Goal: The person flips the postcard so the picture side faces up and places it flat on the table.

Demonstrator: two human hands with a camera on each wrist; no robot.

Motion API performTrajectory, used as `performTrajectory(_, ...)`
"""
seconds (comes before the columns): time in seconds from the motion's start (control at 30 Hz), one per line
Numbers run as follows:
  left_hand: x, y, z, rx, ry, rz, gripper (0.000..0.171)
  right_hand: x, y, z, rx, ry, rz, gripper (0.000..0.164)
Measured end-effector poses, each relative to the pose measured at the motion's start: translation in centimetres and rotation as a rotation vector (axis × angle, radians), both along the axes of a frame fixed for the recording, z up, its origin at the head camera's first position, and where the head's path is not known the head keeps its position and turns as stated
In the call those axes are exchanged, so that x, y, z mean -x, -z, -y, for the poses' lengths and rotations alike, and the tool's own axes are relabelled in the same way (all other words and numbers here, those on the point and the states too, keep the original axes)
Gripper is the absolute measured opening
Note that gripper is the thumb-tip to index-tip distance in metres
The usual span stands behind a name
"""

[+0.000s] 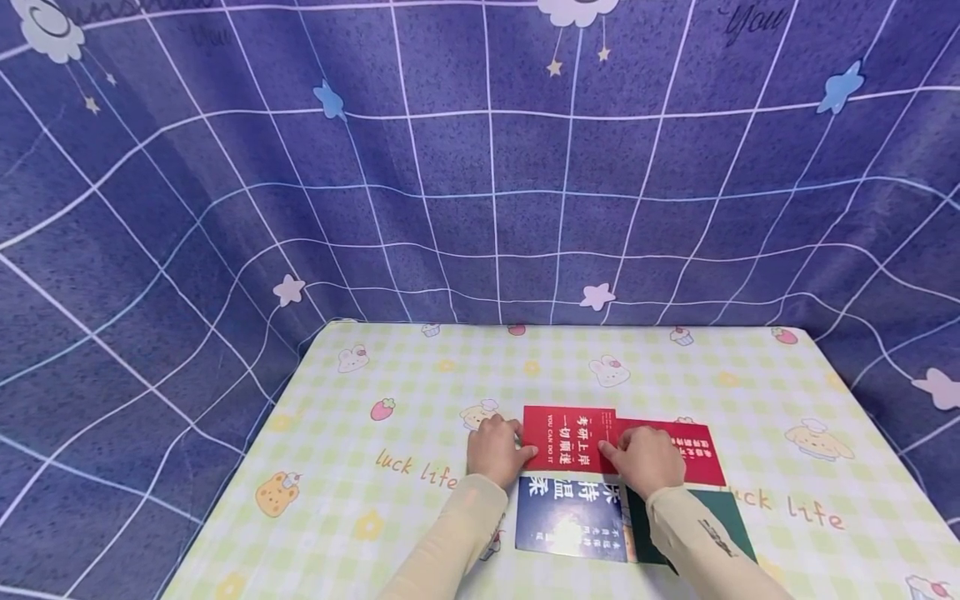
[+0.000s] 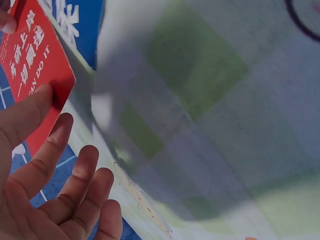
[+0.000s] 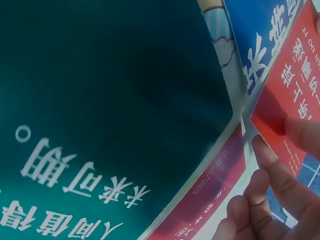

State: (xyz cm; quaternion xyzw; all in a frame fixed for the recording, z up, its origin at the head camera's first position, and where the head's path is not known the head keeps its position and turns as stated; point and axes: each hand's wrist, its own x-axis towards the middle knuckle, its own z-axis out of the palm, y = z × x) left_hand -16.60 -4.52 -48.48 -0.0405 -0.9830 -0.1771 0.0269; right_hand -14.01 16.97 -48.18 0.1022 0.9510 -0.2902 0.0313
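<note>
Both hands are at a red card [image 1: 558, 442] printed with white characters and "YOU CAN DO IT". My left hand [image 1: 497, 448] pinches its left edge, thumb [image 2: 37, 107] on the printed face and index finger beneath. At the opposite edge, my right hand [image 1: 647, 460] pinches the card in the same way. Nearer to me lies a blue card [image 1: 562, 529] with white writing. A dark green card [image 3: 100, 100] lies partly hidden under the right forearm. Beside the right hand is a darker red card [image 1: 703, 467], overlapped by that hand in the head view.
The cards are on a table [image 1: 315, 533] with a pale green checked cloth carrying cartoon prints. A blue curtain [image 1: 450, 158] with white grid lines and stars hangs behind and at the sides. A strip of another illustrated card [image 3: 222, 37] shows between the green and blue cards.
</note>
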Motion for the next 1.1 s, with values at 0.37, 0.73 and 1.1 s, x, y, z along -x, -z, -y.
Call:
performTrajectory(0.37,0.3,1.1,0.0,0.118,0.02,-0.052,0.028,0.3,0.5,0.3,-0.065,-0.004,-0.041,0.037)
performTrajectory(0.73,0.4,1.1,-0.4,0.27,0.047,-0.108,0.033,0.6,0.8,0.8,-0.188,-0.018,-0.084,0.044)
performTrajectory(1.1,0.3,0.6,-1.4,0.414,0.014,-0.061,0.048,0.8,1.0,1.4,-0.299,-0.026,-0.075,0.05)
